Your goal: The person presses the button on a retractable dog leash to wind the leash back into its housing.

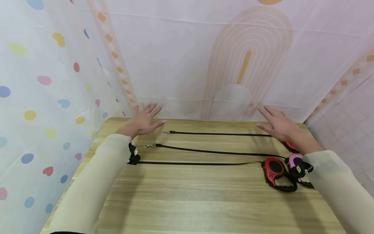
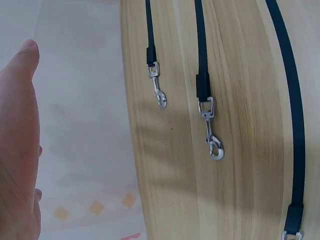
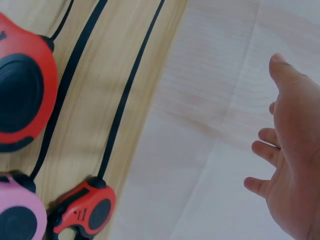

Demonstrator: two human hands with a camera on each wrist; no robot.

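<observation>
Three black leash straps (image 1: 216,152) lie stretched side by side across the wooden table (image 1: 187,201). Their metal clips (image 2: 212,135) point left; the nearest strap's end is hidden by my left sleeve. At the right sit the reel housings: a large red one (image 1: 274,174), a pink one (image 1: 295,162) and a small red one (image 3: 85,207). My left hand (image 1: 144,120) is flat and spread above the far left corner, near the farthest clip (image 1: 164,133). Fingers straight, my right hand (image 1: 277,125) is raised over the far right end, above the small red housing. Neither hand holds anything.
Patterned cloth walls (image 1: 187,65) close in the table at the back and both sides. The far table edge (image 2: 131,150) runs just past the clips. A black wrist strap (image 1: 133,156) shows at my left sleeve.
</observation>
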